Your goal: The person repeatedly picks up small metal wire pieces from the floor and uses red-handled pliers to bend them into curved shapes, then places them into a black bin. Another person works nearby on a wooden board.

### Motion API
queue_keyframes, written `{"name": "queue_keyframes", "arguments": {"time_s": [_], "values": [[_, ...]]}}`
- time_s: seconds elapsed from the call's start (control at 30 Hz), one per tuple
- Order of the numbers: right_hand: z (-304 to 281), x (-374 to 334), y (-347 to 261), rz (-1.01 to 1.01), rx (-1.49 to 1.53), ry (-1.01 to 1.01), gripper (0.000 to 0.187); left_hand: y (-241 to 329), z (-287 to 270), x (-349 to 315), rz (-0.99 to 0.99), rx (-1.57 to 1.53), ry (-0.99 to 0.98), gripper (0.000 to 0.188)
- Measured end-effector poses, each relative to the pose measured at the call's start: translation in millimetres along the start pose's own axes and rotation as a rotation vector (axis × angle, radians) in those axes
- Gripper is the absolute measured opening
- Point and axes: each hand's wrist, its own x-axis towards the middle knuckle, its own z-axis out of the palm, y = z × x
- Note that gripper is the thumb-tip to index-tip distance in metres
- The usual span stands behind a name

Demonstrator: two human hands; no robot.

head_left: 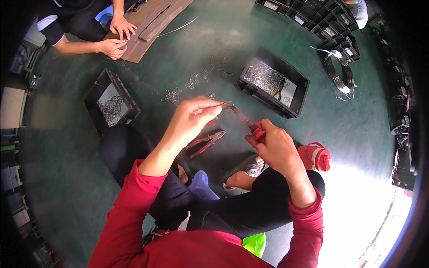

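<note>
My left hand is raised over the floor, thumb and fingertips pinched on a small bent wire piece. Opposite it, my right hand wraps round the red handle of a knife-like tool with a narrow flat metal blade. The blade's tip meets the wire piece at my left fingertips; the exact contact is too small to tell. Below my hands, pliers with red handles lie on the floor near my feet. Loose bent wire pieces are scattered beyond my left hand.
Black crates with wire pieces stand at left and right. A wire coil lies far right near stacked black crates. A red bottle stands by my right knee. At upper left, another person's hands work over a board.
</note>
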Motion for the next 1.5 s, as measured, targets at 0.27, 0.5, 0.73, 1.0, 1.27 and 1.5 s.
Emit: {"name": "queue_keyframes", "arguments": {"time_s": [0.27,0.5,0.73,1.0,1.27,1.5], "values": [[-17.0,-3.5,9.2,0.060,0.044,-0.046,0.031,-7.5,-3.9,8.7,-0.379,-0.801,-0.233,0.033],[-18.1,-6.9,12.6,0.012,0.101,-0.036,0.030,-5.2,1.7,9.0,-0.453,-0.890,-0.268,0.035],[-6.1,-4.1,13.9,-0.012,0.169,0.023,0.032,-1.5,16.2,2.3,-0.108,-0.297,0.004,0.028],[1.6,-0.8,6.8,0.039,0.117,0.026,0.032,-1.8,25.1,-3.4,0.133,0.006,0.146,0.023],[3.4,0.0,-2.0,0.051,0.082,0.018,0.032,0.6,25.9,-7.5,0.127,0.087,0.159,0.022],[1.0,-2.1,-2.8,0.062,0.205,-0.081,0.029,7.2,24.2,-9.4,0.113,-0.125,0.015,0.028]]}}
